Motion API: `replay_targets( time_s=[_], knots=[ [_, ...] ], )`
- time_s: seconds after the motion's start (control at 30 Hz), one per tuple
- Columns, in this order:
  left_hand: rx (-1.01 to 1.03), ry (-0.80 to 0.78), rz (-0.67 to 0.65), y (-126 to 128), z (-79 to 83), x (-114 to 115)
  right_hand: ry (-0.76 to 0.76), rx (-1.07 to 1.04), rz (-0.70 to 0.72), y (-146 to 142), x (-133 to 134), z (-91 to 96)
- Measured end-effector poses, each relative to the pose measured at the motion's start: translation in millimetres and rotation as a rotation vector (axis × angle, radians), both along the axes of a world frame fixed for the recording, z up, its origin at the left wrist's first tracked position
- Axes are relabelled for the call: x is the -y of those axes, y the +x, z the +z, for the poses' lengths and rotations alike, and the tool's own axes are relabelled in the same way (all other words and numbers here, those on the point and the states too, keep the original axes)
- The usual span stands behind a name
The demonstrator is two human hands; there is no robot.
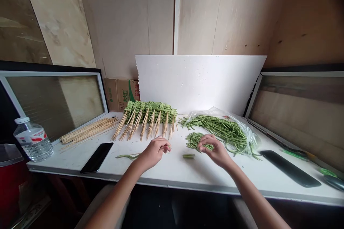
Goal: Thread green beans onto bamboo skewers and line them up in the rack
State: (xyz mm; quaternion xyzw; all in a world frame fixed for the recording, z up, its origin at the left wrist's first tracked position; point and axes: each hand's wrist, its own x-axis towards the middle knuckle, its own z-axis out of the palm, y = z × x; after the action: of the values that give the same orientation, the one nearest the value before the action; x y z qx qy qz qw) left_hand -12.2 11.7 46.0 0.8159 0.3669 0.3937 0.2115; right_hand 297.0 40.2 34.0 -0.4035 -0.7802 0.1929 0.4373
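My left hand is raised over the white table, fingers curled into a pinch. A tiny pale tip shows at its fingertips, too small to name. To its right, my right hand also pinches, thumb against fingers; whatever is in it is hidden. Below and between the hands lie a few short green bean pieces side by side. A pile of cut beans is partly covered by my right hand. One loose long bean lies beside my left wrist. Behind it, skewered beans are stacked, sticks facing me.
Uncut long beans spill from a clear plastic bag. Bare bamboo skewers lie at left, near a black phone and water bottle. A dark elongated object lies right. A white board stands behind.
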Motion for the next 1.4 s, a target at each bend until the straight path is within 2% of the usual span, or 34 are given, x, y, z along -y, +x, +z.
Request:
replay_targets(
  time_s=[0.07, 0.2, 0.3, 0.4, 0.5, 0.7, 0.83, 1.03, 1.27, 1.4],
  knots=[
    [-0.018, 0.024, 0.005, 0, 1.0, 1, 0.034, 0.121, -0.047, -1, -2, -7.2],
    [-0.057, 0.035, -0.022, 10, -9.3, 2, 0.116, 0.349, -0.046, -24, 3, -28.1],
    [-0.076, 0.016, -0.031, 14, -14.8, 4, 0.164, 0.429, -0.068, -34, 7, -37.3],
    [-0.064, 0.005, -0.044, 15, -15.7, 5, 0.199, 0.454, -0.105, -34, 9, -37.3],
    [0.004, -0.012, -0.049, 18, -17.5, 4, 0.192, 0.368, -0.114, -36, 13, -30.7],
    [0.134, 0.005, -0.037, 30, -26.5, 1, -0.014, 0.06, 0.023, -59, 32, -18.7],
    [0.089, 0.004, 0.003, 29, -28.2, 1, -0.047, 0.002, -0.03, -62, 32, -20.0],
    [0.038, 0.031, 0.08, 22, -28.4, -3, -0.031, -0.042, -0.031, -60, 31, -20.3],
    [0.09, 0.119, 0.015, 29, -23.5, 5, 0.116, -0.113, -0.001, -71, 43, -13.2],
    [0.065, 0.107, -0.023, 30, -19.7, 11, 0.124, -0.112, 0.012, -73, 47, -11.2]
  ],
)
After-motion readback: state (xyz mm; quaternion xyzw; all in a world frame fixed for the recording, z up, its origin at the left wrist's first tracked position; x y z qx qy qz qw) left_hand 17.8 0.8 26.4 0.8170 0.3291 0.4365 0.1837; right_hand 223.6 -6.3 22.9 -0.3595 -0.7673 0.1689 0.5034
